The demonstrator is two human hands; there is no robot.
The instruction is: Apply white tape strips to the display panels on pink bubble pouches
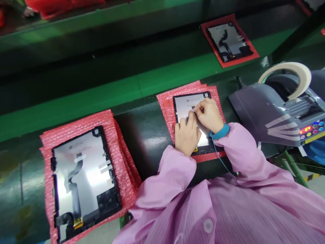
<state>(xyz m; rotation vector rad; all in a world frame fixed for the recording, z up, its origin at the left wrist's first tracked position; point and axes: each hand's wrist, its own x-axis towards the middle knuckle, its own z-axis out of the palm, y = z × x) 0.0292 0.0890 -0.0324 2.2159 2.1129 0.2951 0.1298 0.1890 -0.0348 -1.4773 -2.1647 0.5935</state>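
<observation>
Head view: a factory line, with a green conveyor belt (101, 95) running behind a dark glossy bench top (144, 135). A grey rectangular display panel with a black frame (185, 103) lies on a pink bubble-wrap sheet (166, 105), straight ahead and directly under both hands. Its long axis points away from the person. The left hand (186, 134) rests on the panel's near half with its fingers bent; whether it grips anything cannot be told. The right hand (209, 115) is farther up, its fingertips pinched on a small pale strip (193, 109) at mid-panel. A grey tape dispenser (279, 112) stands to the right.
</observation>
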